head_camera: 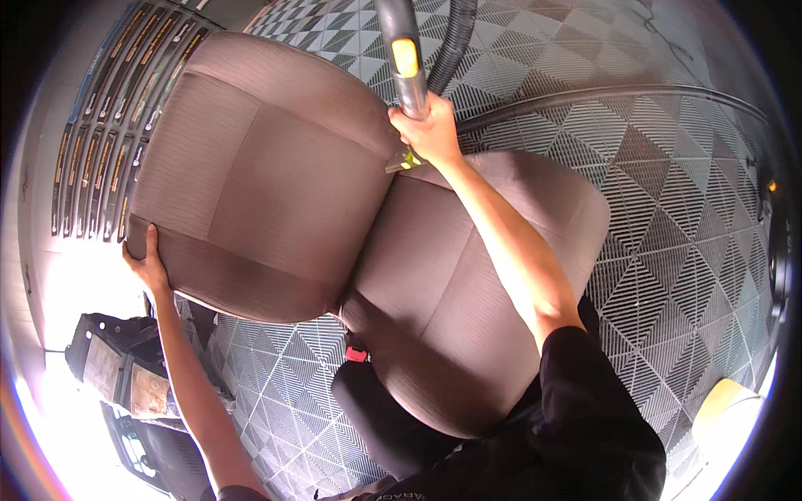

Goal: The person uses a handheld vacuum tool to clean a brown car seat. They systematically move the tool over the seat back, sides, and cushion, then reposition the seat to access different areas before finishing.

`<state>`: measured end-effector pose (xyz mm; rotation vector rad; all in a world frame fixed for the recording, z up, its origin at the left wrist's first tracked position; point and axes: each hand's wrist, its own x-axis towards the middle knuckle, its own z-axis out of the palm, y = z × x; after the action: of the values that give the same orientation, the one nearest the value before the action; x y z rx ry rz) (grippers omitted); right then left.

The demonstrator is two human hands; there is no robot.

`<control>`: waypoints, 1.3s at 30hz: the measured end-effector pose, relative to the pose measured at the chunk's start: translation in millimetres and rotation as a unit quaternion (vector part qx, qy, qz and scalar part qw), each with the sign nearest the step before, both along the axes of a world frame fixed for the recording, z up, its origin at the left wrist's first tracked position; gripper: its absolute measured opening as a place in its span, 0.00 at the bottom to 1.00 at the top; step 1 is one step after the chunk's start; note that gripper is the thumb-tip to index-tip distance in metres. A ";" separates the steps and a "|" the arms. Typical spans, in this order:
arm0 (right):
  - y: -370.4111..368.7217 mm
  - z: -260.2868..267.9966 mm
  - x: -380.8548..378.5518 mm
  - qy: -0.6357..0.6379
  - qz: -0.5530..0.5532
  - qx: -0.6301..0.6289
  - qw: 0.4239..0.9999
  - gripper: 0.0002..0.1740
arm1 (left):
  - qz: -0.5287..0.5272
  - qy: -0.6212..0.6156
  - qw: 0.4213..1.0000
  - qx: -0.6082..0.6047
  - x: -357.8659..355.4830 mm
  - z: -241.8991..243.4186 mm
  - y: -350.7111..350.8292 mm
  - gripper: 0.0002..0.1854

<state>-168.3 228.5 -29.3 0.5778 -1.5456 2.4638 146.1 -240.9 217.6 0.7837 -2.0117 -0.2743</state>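
Note:
A car seat in brown-grey fabric fills the middle, its backrest leaning away to the left and its seat cushion nearer my body. My right hand grips the lower end of a dark vacuum cleaner wand with a yellow patch. The wand's nozzle lies by the far end of the seam between backrest and cushion; my hand partly hides it. My left hand holds the backrest's upper left corner, thumb on the fabric. A red seat belt buckle shows beside the cushion.
Grey patterned grid tiles cover the floor. A ribbed hose runs across it at the back right. Several dark strips bearing writing hang on the left. Dark car parts stand at lower left, a yellowish round object at lower right.

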 end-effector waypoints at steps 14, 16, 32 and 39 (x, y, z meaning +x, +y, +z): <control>-16.5 143.5 -4.5 0.106 -0.076 -0.117 0.985 0.12 | -0.007 0.030 0.998 -0.060 -1.0 -9.7 5.8 0.61; -9.3 171.1 -1.7 0.026 -0.050 -0.189 0.980 0.08 | -0.001 0.024 0.997 -0.072 -0.6 -8.3 4.1 0.60; -21.5 -70.8 94.5 0.017 0.052 0.062 0.997 0.12 | 0.041 0.027 0.998 -0.044 -1.6 -6.1 28.4 0.64; -36.8 -121.2 86.7 0.000 0.026 -0.061 0.998 0.07 | 0.054 0.048 0.996 -0.043 -1.7 -12.8 31.6 0.63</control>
<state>-81.6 191.7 -150.5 0.6049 -1.3844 2.5735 144.4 -209.3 204.9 0.8061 -1.8711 -0.1591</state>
